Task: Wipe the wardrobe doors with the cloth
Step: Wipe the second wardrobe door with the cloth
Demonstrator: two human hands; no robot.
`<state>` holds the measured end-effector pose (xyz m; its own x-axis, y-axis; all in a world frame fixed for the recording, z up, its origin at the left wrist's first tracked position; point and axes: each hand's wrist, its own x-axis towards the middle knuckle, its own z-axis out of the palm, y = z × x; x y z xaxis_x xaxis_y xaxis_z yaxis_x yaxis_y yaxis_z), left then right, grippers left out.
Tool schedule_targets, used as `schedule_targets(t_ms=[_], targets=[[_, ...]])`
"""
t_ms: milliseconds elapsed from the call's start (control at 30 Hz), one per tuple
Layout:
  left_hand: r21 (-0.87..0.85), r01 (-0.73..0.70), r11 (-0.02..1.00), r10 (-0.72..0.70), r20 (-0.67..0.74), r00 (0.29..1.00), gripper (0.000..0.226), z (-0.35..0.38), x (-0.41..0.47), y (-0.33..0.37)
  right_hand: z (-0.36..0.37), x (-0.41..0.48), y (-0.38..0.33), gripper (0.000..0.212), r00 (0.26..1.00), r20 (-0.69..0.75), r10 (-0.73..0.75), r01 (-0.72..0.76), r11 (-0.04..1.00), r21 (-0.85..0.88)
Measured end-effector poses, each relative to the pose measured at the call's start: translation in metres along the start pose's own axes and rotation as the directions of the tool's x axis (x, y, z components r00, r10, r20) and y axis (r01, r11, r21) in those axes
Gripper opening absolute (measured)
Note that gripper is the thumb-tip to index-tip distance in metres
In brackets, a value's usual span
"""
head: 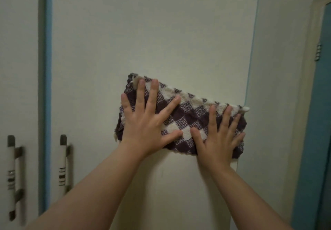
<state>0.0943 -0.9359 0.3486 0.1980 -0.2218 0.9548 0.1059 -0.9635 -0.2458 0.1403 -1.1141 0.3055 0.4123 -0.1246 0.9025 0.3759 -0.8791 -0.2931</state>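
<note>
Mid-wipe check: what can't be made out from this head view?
Head view only:
Wardrobe door, top and bottom: cut off by frame edges.
Its surface behind the cloth: covered by it, the left hand and the right hand.
Handles: blurred, markings unreadable.

Teal door (323,113) far rt w/ metal hinge (318,52), cream frame (307,93) beside, pale wall (277,68)

There is one checked cloth (186,120). Two hands show, the left hand (143,124) and the right hand (216,140), each with five fingers (153,93) in sight. Two wardrobe doors appear, the left door (18,68) and the middle door (143,32), with two handles, the left handle (11,176) and the right handle (63,161). One hinge (318,52) sits far right.
</note>
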Motion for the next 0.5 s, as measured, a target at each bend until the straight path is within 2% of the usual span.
schedule_targets(t_ms=[267,500], targets=[[0.001,0.091,0.996,-0.091,0.072,0.993,0.083,0.005,-0.100,-0.005,0.026,-0.086,0.000,0.071,0.993,0.101,-0.062,0.062,0.998,-0.002],[0.045,0.179,0.983,-0.182,0.063,0.981,0.086,0.003,-0.112,-0.032,0.018,-0.072,-0.037,0.065,0.987,0.105,-0.123,0.116,0.991,0.071]])
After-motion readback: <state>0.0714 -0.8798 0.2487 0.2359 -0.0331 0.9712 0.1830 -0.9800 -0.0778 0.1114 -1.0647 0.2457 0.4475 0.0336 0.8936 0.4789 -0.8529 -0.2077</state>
